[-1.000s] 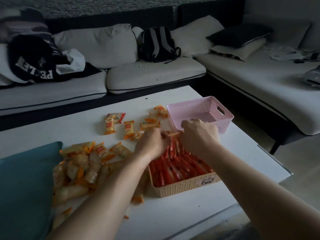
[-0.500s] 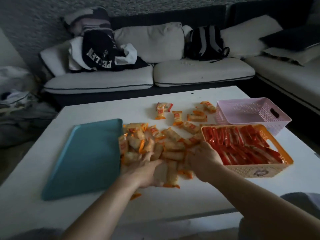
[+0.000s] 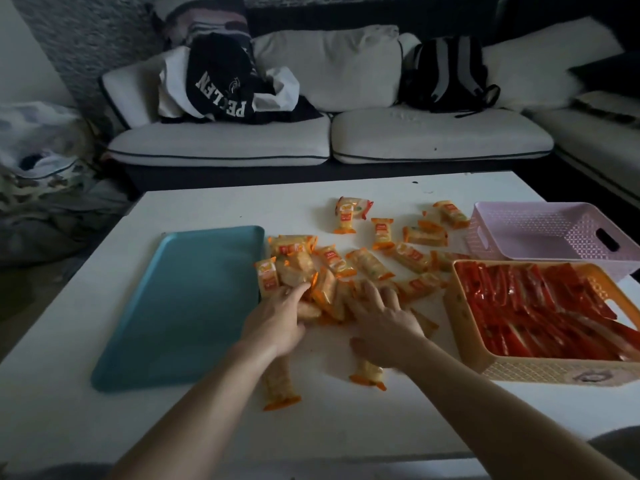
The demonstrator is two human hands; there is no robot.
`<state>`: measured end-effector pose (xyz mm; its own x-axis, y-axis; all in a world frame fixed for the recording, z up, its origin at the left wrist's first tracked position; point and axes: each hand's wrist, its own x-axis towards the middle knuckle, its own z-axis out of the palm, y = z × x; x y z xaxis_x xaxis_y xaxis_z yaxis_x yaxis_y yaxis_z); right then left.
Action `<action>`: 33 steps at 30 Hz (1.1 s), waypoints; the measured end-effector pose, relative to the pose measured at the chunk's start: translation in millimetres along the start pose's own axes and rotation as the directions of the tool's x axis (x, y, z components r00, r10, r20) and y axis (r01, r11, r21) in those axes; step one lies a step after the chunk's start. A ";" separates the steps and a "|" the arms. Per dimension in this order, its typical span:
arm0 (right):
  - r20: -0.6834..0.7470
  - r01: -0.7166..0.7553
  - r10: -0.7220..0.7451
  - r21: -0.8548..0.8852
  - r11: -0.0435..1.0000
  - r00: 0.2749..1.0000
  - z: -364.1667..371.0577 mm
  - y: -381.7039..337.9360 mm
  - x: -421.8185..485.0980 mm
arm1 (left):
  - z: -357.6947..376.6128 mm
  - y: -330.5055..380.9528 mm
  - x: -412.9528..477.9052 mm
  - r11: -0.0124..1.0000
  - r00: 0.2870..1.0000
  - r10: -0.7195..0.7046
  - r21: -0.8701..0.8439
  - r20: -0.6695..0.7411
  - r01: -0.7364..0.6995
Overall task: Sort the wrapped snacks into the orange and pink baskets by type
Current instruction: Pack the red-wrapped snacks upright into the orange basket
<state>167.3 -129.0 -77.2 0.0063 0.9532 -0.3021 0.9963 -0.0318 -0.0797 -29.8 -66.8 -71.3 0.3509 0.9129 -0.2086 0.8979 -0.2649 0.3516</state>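
Note:
A pile of yellow-and-orange wrapped snacks [image 3: 332, 271] lies in the middle of the white table [image 3: 69, 393]. My left hand [image 3: 277, 320] rests on the pile's left side, fingers stretched out. My right hand [image 3: 382, 323] lies flat on the pile's near right part, fingers spread. The orange basket [image 3: 512, 370] at the right is full of red wrapped snacks [image 3: 533, 306]. Behind it stands the pink basket [image 3: 540, 233], with nothing showing inside. More yellow snacks are scattered toward the pink basket, and two lie near my wrists.
A teal tray [image 3: 180, 306] lies flat to the left of the pile. A white sofa [image 3: 329, 140] with clothes and a black backpack [image 3: 446, 74] runs behind the table. Bags and bedding sit on the floor at the left.
My hands left the orange basket and came down on the yellow snack pile. The view swung left, and both hands now lie further into the pile with fingers spread.

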 end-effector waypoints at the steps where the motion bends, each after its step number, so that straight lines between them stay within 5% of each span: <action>1: -0.064 -0.016 0.018 0.035 0.999 0.998 -5.6 3.8 1.6 | -7.8 6.1 0.4 0.999 1.000 -0.025 -0.035 -0.016 0.024; 7: -0.362 -0.097 0.226 0.341 0.935 0.905 -58.5 48.8 50.1 | -67.8 38.8 56.7 0.947 0.991 -0.125 0.303 0.045 0.106; 12: -0.222 -0.144 0.232 0.352 0.925 0.947 -88.7 79.8 142.6 | -88.0 41.9 148.4 0.975 0.991 -0.113 0.185 -0.079 0.125; 16: -0.206 -0.074 0.150 0.337 0.939 0.967 -102.8 79.5 221.3 | -79.2 14.3 218.9 0.981 0.990 -0.092 -0.180 -0.106 0.072; 19: -0.133 -0.052 0.083 0.227 0.973 0.988 -104.8 77.3 269.6 | -74.0 -7.9 254.0 0.956 0.971 -0.100 -0.290 -0.216 0.034; 26: -0.028 -0.117 0.119 0.078 0.990 0.992 -98.5 68.5 295.6 | -76.6 -23.6 248.8 0.973 0.980 0.049 -0.232 0.193 -0.003; 30: -0.126 -0.210 0.235 0.186 0.960 0.964 -95.7 67.1 274.9 | -81.7 -14.0 196.2 0.978 0.998 0.048 -0.203 -0.039 -0.055; 33: -0.237 -0.206 0.308 0.374 0.904 0.921 -105.8 56.2 239.5 | -78.3 -11.4 147.6 0.998 0.978 -0.064 -0.005 -0.199 0.064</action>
<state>233.9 129.3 -53.5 0.3329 0.9397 -0.0776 0.8677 -0.3376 -0.3649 -9.1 95.2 -34.6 0.2327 0.9715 -0.0449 0.9172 -0.2039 0.3422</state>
